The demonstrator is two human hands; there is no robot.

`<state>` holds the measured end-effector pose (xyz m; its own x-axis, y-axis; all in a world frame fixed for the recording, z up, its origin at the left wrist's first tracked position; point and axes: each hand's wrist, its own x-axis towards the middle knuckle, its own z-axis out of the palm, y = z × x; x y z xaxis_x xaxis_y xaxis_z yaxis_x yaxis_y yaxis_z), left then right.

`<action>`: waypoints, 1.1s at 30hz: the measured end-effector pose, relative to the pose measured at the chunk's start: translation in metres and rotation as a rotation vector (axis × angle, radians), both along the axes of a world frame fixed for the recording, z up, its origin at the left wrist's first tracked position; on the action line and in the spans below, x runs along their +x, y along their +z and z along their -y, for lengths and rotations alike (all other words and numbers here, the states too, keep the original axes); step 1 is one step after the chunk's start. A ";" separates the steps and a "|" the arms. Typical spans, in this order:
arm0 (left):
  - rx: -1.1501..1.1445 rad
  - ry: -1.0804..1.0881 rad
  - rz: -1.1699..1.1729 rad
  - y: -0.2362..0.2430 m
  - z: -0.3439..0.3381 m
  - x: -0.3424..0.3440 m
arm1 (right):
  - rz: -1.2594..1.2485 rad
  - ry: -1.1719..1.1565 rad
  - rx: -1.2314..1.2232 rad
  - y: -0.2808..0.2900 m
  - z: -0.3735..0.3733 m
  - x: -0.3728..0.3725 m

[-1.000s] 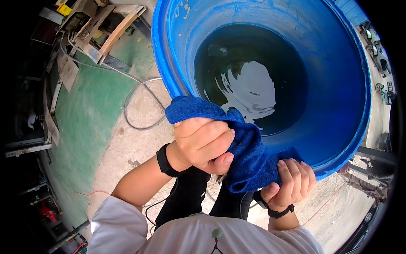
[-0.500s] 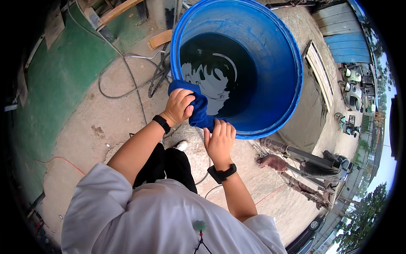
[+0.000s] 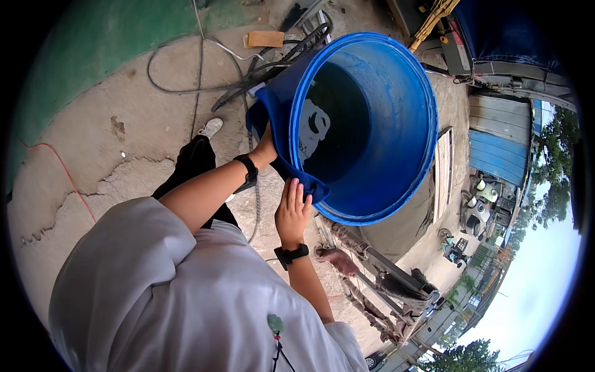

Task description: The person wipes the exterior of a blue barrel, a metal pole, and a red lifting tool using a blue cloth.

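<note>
A large blue barrel (image 3: 396, 155) stands before me, with dark liquid (image 3: 347, 118) low inside it and pale reflections on the surface. Over the near left part of its rim lies a dark blue cloth (image 3: 270, 111), draped down the outer wall. My left hand (image 3: 265, 149) is tucked against the cloth outside the barrel; the cloth hides its fingers. At the cloth's lower end, my right hand (image 3: 293, 214) rests with its fingers stretched out flat on the fabric, close to the rim. Both wrists wear black bands.
Dark hoses and cables (image 3: 248, 77) lie on the concrete left of the barrel, beside a wooden block (image 3: 265, 39). A metal frame wrapped in cloth (image 3: 378, 273) stands to the right. Parked scooters (image 3: 476, 214) are farther off. An orange cord (image 3: 62, 173) crosses the floor at left.
My view has turned, and the barrel sits lower in it. My left hand has gone from gripping on top of the bunched cloth to beside the barrel's outer wall; the cloth is spread wider.
</note>
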<state>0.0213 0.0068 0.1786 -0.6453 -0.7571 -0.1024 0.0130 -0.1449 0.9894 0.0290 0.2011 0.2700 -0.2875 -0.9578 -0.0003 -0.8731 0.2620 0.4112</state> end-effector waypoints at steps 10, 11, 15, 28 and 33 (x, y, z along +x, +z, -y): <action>0.255 -0.386 -0.365 -0.023 0.106 -0.048 | 0.126 0.130 0.333 0.046 0.111 -0.018; 0.258 -0.370 -0.370 -0.015 0.123 -0.061 | 0.124 0.140 0.355 0.055 0.138 -0.021; 0.533 -0.702 -0.175 0.034 0.193 -0.111 | 0.014 -0.043 0.604 0.079 0.233 -0.022; 0.059 -1.066 -0.199 0.013 0.282 -0.241 | -0.274 -0.241 0.989 0.070 0.367 -0.087; 0.125 -1.050 -0.166 -0.052 0.268 -0.196 | -0.291 -0.228 1.061 0.047 0.343 -0.058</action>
<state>-0.1745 -0.2610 0.1267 -0.9807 0.1954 0.0084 -0.0440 -0.2626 0.9639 -0.0295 -0.1416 0.3173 -0.5777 -0.4376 -0.6891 -0.6842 -0.2007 0.7011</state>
